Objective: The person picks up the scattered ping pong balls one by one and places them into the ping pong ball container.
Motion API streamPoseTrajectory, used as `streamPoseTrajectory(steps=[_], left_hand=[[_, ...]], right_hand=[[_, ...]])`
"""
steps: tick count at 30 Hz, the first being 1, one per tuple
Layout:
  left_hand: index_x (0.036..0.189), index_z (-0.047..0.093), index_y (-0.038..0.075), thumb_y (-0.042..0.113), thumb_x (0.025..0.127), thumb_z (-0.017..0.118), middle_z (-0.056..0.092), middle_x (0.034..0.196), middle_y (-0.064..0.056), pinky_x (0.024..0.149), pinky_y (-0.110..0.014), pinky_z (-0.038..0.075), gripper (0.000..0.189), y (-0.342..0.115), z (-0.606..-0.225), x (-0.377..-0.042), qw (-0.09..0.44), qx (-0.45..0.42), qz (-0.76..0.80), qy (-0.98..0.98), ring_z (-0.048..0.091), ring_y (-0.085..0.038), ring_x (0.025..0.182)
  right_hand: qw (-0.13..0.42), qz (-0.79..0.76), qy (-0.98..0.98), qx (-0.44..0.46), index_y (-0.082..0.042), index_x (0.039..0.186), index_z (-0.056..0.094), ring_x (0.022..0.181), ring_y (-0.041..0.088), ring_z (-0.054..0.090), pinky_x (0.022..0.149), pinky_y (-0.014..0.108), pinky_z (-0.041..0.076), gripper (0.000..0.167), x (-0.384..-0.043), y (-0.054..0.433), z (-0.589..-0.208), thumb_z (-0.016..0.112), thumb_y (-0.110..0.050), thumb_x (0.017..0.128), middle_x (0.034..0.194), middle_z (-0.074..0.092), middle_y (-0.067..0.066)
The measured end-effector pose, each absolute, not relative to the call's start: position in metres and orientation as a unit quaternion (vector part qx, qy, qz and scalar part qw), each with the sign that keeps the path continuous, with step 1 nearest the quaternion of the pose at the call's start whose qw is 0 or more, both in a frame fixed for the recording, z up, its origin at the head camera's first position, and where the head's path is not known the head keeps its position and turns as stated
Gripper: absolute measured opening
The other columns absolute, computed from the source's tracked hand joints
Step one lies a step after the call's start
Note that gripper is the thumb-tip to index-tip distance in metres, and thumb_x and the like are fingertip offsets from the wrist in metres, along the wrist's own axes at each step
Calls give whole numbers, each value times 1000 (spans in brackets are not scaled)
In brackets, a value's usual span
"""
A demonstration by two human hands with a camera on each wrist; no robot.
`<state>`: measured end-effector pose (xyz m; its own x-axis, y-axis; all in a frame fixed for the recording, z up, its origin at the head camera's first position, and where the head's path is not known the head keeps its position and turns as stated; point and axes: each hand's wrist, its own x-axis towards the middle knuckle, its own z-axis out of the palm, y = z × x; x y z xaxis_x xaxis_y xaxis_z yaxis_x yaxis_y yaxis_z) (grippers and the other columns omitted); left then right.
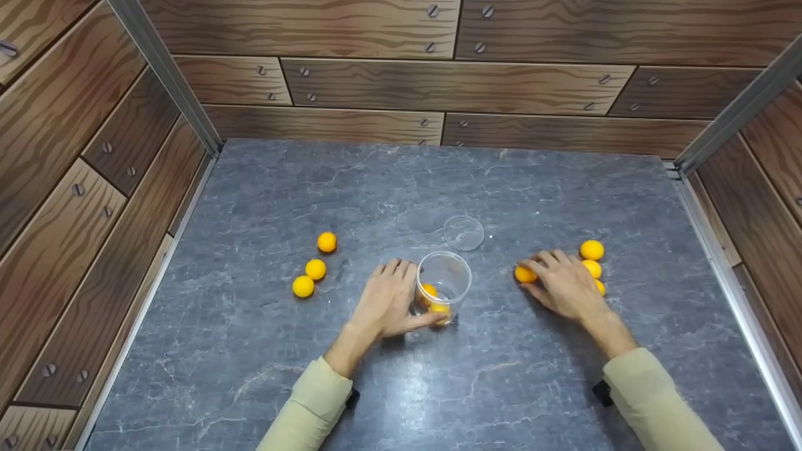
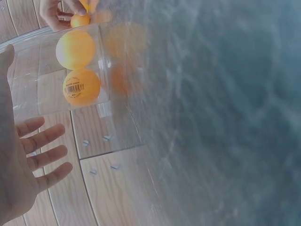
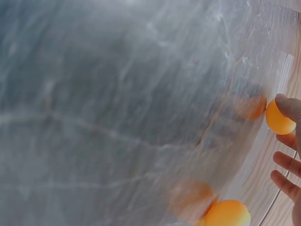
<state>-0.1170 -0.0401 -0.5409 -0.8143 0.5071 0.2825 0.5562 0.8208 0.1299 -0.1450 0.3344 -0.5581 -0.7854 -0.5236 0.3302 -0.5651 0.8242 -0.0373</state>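
A clear plastic cup (image 1: 444, 279) stands upright on the table with two orange ping-pong balls (image 2: 82, 87) at its bottom. My left hand (image 1: 390, 302) holds the cup from its left side, thumb across the front and index finger at the far side; the other fingers are spread. Over to the right, my right hand (image 1: 567, 285) pinches another orange ping-pong ball (image 3: 279, 117) between thumb and index finger, close over the tabletop. Three more orange balls (image 1: 591, 250) lie just beyond that hand, partly hidden by it.
Three orange balls (image 1: 315, 269) lie in a slanting row left of the cup. Behind the cup is a round clear lid (image 1: 463, 233), flat on the grey marbled table (image 1: 401, 181). Wood-patterned panels (image 1: 376, 81) with metal corner rails wall in the back and sides.
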Motion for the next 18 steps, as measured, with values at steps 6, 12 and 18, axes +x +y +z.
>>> streamPoseTrajectory(steps=[6,12,18], left_hand=[[128,58,10,94,83,46,68,118,-7,98,-40,56,97,-40,-541,-118,122,-283,-106,-945,63,-24,109],[128,58,9,94,83,45,68,119,-7,100,-41,56,97,-40,-541,-117,122,-284,-104,-945,63,-24,110],[129,58,9,95,83,44,68,120,-7,101,-41,56,98,-40,-541,-117,117,-282,-100,-947,63,-25,111]], right_hand=[[163,68,-940,293,-12,123,74,100,36,66,88,53,54,40,-145,332,-554,86,-25,87,111,72,12],[173,68,-938,293,-14,123,75,102,36,66,85,52,54,39,-144,328,-548,86,-27,88,112,72,12],[185,58,-935,297,-14,122,75,101,35,66,84,50,55,39,-144,324,-541,86,-29,88,111,73,11]])
